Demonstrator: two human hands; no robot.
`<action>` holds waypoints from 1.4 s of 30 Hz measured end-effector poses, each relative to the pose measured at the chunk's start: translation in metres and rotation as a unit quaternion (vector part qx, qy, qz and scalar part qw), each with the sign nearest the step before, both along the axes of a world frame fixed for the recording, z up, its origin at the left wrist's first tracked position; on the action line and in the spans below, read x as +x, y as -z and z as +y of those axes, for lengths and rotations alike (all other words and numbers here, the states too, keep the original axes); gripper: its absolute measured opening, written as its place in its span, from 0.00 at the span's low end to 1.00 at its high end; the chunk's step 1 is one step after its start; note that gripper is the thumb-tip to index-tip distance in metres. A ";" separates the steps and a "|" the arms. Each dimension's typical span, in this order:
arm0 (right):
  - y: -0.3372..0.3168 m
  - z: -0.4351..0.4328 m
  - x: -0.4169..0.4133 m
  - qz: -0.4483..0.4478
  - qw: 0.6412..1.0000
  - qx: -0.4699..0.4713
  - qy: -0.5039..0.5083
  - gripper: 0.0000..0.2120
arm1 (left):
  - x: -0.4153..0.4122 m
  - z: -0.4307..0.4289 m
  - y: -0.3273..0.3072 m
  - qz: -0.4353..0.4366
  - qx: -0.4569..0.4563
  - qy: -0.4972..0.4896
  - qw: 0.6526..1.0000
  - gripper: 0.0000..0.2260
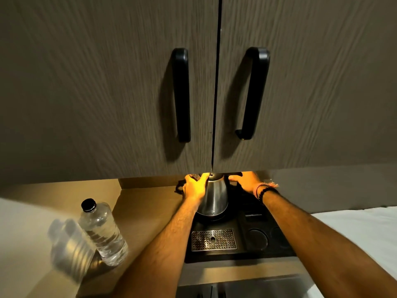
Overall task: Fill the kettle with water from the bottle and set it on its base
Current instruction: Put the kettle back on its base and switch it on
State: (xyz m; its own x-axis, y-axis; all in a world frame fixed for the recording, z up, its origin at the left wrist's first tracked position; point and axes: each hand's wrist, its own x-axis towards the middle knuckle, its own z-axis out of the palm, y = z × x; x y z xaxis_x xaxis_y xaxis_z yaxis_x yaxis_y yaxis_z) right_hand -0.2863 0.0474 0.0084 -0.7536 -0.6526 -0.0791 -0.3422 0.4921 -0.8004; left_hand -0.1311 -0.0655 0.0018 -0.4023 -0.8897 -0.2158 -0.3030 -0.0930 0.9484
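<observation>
A: Where is the kettle (214, 197)?

B: On its base (211, 217), on the black tray (240, 254) at the back of the worktop (139, 211). The left hand (194, 187) grips its upper body; the right hand (243, 181) holds the handle side near the lid.

A: Any writing?

B: A small oval badge low on the kettle, too small to read.

A: The bottle (103, 231)?

B: Upright and capped on the worktop, well left of the tray, bearing no label.
</observation>
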 end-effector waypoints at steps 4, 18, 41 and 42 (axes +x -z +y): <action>0.002 -0.005 -0.005 -0.007 1.000 0.014 0.015 0.11 | -0.003 -0.003 -0.003 -0.003 0.019 -0.007 1.000 0.25; 0.010 -0.003 -0.016 -0.016 1.000 0.009 -0.007 0.14 | -0.006 -0.008 0.002 -0.006 0.024 0.006 1.000 0.28; 0.019 0.025 0.024 0.403 0.908 0.109 -0.013 0.25 | 0.040 0.003 -0.002 -0.036 -0.133 0.043 0.990 0.32; 0.015 0.024 0.024 0.408 0.904 0.124 -0.014 0.24 | 0.042 0.003 -0.002 -0.037 -0.149 0.047 0.987 0.32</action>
State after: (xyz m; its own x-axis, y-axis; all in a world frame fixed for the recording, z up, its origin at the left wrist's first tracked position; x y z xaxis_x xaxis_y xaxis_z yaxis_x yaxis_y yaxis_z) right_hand -0.2625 0.0716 -0.0064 -0.6103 -0.7111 0.3491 -0.7845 0.6037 -0.1417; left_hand -0.0891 -0.0628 0.0040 -0.4793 -0.8774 0.0184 -0.3663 0.2191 0.9043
